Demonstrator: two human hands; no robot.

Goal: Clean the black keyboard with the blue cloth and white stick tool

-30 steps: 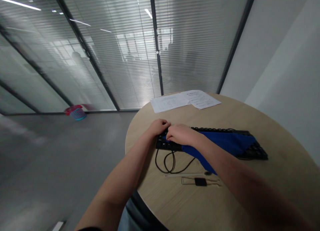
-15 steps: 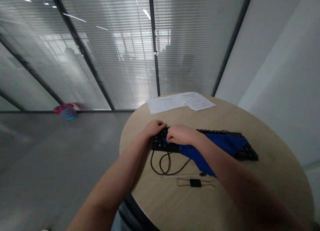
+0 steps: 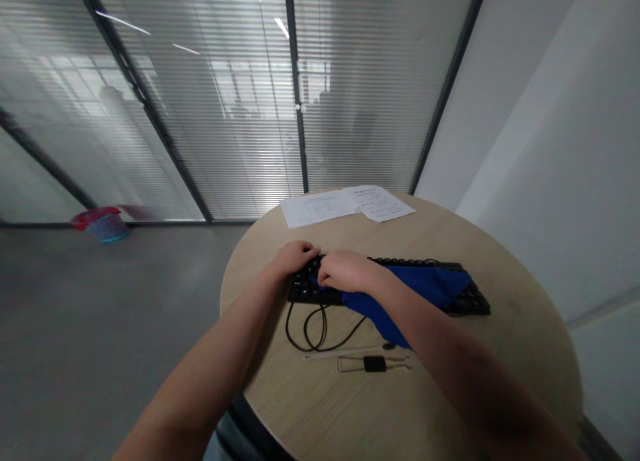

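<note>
A black keyboard (image 3: 303, 293) lies across the round table, its cable (image 3: 305, 349) looped on the near side. At its left end my left hand (image 3: 299, 256) grips the far corner, fingers curled over the edge. My right hand (image 3: 345, 271) is closed on a blue cloth (image 3: 430, 284), pressing part of it onto the keys near the left end; its fingertips are partly hidden. The rest of the cloth spreads over the keyboard's middle and right and hangs over its near edge. My right forearm crosses above the cloth.
Nearer me on the table (image 3: 320, 401) lie a thin pale stick (image 3: 345, 352) with a dark end and a black piece (image 3: 375, 364) with wire loops on both sides. Printed papers (image 3: 320, 208) are at the far edge. A red and blue basket (image 3: 107, 224) stands on the floor by the glass partition.
The whole view has swung slightly right, so everything appears further left. Both hands keep nearly the same places on the keyboard and cloth.
</note>
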